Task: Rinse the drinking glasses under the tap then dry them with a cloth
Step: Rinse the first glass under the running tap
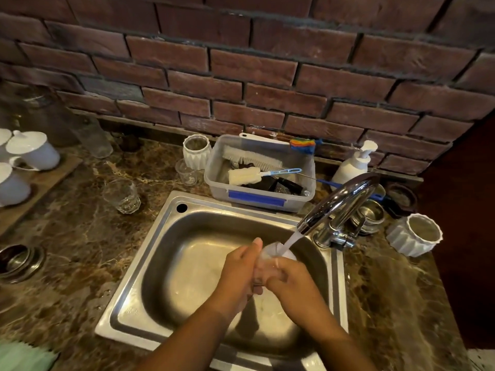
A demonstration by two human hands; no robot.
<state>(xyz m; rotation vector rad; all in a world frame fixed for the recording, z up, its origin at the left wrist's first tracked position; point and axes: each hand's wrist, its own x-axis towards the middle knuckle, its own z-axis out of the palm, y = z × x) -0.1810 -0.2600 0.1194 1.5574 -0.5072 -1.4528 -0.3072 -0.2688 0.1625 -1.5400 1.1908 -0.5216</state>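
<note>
Over the steel sink [160, 253], my left hand [238, 271] and my right hand [292, 279] both grip a clear drinking glass [270, 254]. Water runs from the chrome tap [340, 204] straight into the glass's open mouth. The lower part of the glass is hidden by my fingers. Another clear glass [122, 195] stands on the counter left of the sink, and a small one [186, 172] stands further back. A pale green cloth [24, 356] shows at the bottom left corner.
A plastic tub [257, 199] of brushes sits behind the sink. A soap pump bottle [353, 163] and a white ribbed cup [413, 235] stand right of the tap. White lidded cups [33, 149] rest on a wooden board at left. Brick wall behind.
</note>
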